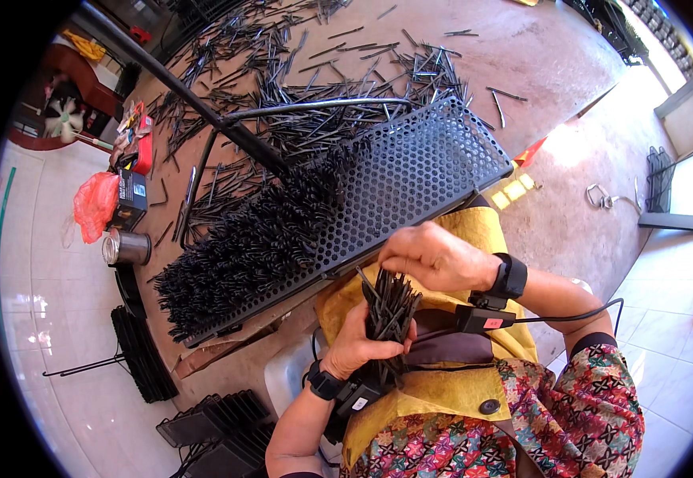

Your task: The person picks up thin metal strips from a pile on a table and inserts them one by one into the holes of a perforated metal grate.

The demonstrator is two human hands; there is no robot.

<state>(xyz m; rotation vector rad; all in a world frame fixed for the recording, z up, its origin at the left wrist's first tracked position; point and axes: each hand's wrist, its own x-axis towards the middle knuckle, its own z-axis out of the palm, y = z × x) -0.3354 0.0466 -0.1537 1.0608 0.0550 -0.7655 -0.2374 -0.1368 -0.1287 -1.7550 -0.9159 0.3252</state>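
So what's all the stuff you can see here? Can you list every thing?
perforated panel: one, black, tilted across the middle, its left half filled with pins
bundle of thin sticks: one, black, gripped in the left hand
loose sticks: many, black, scattered on the brown floor behind the panel
metal can: one, silver, left of the panel
plastic bag: one, red, left edge, above the can
stacked panels: several, black, bottom left
apron: one, yellow, on the lap
left hand: one, holding the bundle
right hand: one, fingertips at the bundle's top
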